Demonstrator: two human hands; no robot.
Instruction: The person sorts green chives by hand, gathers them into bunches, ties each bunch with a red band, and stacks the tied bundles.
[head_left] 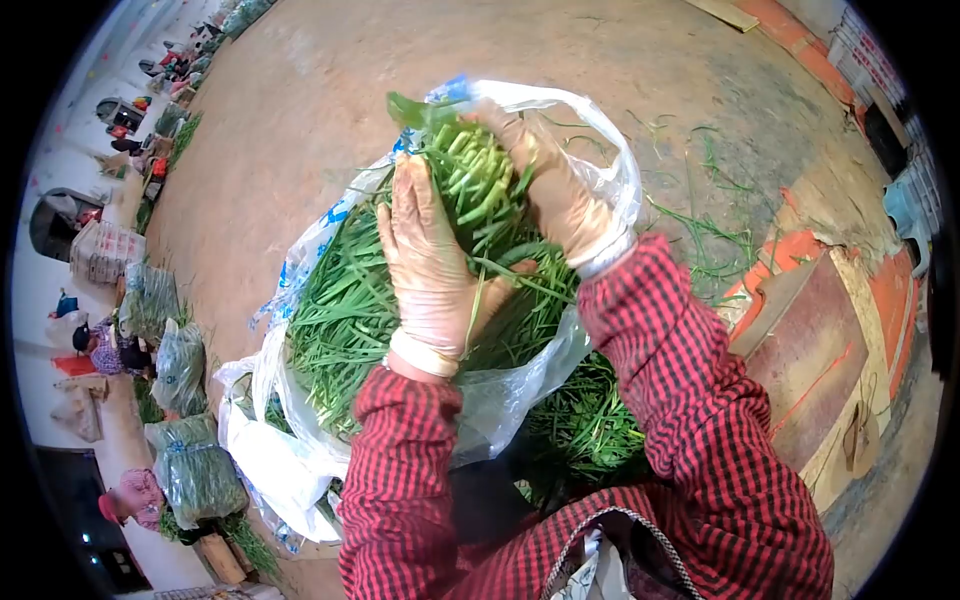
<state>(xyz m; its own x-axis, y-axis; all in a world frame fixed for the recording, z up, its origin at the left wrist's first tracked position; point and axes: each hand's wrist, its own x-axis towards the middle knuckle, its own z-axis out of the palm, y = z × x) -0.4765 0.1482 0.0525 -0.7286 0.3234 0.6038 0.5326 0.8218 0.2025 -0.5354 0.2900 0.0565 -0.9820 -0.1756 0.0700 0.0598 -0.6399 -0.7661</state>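
Cupping bundled green stalks (475, 170) between both gloved hands | left hand (425, 245) flat along one side, right hand (555, 190) curved round the other | bundle over loose greens (345, 310) in open plastic bag (610, 155)

Gloved left hand (425, 255), palm inward, fingers together and pointing forward. Gloved right hand (548, 180) angles inward opposite, its fingertips apparently bent, though blurred. Both forearms reach forward in checked sleeves.

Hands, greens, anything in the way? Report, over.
Left hand open, flat against green stalks; right hand on their other side. Stalks above leafy greens in plastic bag. Bag handle arcs close by right wrist.
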